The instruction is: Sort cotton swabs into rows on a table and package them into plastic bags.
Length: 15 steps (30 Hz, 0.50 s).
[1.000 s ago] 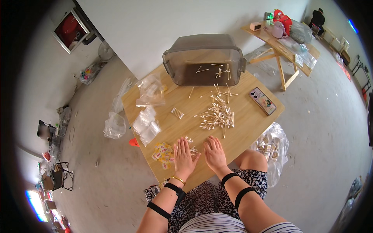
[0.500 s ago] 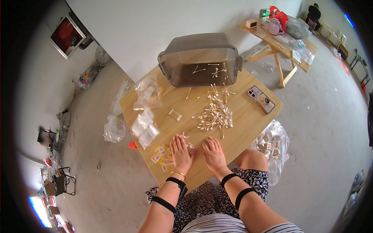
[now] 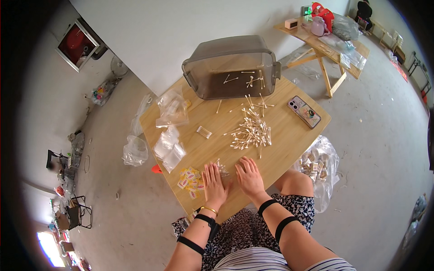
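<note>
My left hand [image 3: 215, 186] lies flat near the front of the wooden table [image 3: 280, 153], fingers stretched out. A small group of cotton swabs [image 3: 222, 167] shows just beyond and beside its fingertips, partly covered by the hand. To its left are yellow and white paper labels [image 3: 191, 180]. My right hand [image 3: 250, 177] rests palm down on the bare wood, fingers slightly bent and apart, holding nothing visible. Beyond it spreads a loose heap of cotton swabs [image 3: 251, 130]. A short neat row of swabs [image 3: 204, 132] sits left of the heap.
A grey translucent bin [image 3: 230, 86] on its side holds several swabs at the table's back. Clear plastic bags [image 3: 169, 149] lie along the left edge, a phone [image 3: 304, 112] at the right. A bag of small packs [image 3: 318, 169] stands beside my knee. Another table [image 3: 325, 45] stands back right.
My left hand has shifted slightly right and toward me, uncovering more of the swabs beside its fingertips. My right hand has barely moved; the view has tilted a little.
</note>
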{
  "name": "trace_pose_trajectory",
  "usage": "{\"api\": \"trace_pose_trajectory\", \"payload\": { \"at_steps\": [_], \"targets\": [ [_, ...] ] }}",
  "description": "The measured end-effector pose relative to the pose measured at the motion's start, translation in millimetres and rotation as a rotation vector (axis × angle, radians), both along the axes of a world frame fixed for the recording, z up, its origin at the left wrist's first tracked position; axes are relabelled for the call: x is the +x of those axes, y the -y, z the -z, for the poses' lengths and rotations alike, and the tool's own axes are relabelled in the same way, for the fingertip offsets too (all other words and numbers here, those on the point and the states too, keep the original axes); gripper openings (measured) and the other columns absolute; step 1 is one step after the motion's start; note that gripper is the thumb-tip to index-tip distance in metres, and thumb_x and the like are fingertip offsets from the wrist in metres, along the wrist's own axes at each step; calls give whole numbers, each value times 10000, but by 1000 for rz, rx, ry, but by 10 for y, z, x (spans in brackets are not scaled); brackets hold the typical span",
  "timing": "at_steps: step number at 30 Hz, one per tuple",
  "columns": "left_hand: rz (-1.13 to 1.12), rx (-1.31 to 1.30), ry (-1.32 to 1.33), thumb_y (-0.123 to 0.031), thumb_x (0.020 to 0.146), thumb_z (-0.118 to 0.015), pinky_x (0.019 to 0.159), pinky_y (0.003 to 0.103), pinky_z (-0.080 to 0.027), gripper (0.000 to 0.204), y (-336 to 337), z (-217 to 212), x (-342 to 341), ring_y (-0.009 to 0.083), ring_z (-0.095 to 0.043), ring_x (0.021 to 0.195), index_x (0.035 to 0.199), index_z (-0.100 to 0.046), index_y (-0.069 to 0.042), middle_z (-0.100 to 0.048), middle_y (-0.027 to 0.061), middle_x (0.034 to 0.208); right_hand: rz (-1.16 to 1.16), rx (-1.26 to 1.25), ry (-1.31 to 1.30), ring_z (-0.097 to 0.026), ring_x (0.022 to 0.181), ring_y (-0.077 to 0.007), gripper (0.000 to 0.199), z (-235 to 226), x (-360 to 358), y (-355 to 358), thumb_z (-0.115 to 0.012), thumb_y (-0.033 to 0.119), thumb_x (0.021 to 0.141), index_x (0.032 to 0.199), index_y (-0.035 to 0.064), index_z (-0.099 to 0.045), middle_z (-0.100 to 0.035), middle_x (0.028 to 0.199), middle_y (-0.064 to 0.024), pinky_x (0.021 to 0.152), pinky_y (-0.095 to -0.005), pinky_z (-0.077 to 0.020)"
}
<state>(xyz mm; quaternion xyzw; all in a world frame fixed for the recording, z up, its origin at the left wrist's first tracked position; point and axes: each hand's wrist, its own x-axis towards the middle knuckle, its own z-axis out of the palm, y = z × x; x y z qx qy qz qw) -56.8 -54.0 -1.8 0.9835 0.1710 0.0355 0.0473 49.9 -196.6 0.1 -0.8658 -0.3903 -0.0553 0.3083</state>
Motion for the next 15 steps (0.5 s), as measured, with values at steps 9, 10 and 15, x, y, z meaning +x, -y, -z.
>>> {"api": "trace_pose_trajectory", "payload": {
  "at_steps": [9, 10, 15],
  "targets": [
    [-93, 41, -80, -599, 956, -457, 1225, 534, -22, 938, -26, -56, 147, 355, -88, 1527, 1549, -146, 57, -152, 222, 1631, -14, -40, -25, -383, 1389, -306, 382, -13, -9, 24, -560, 200, 929, 1273, 35, -562, -496, 1381, -155, 1199, -446, -257],
    [-94, 41, -81, -599, 956, -457, 1225, 534, -22, 938, -29, -60, 172, 355, -88, 1527, 1549, -146, 57, -152, 222, 1631, -8, -24, -36, -387, 1385, -305, 367, -23, -8, 20, -558, 202, 932, 1258, 35, -566, -499, 1374, -152, 1198, -445, -259],
    [-188, 59, -56, -648, 961, -391, 1224, 522, 16, 952, -94, -6, 348, 325, -100, 1531, 1545, -160, 67, -174, 220, 1629, 11, -5, -4, -398, 1374, -299, 326, -7, -5, -2, -551, 209, 941, 1219, 40, -574, -508, 1357, -145, 1195, -442, -264]
  ]
}}
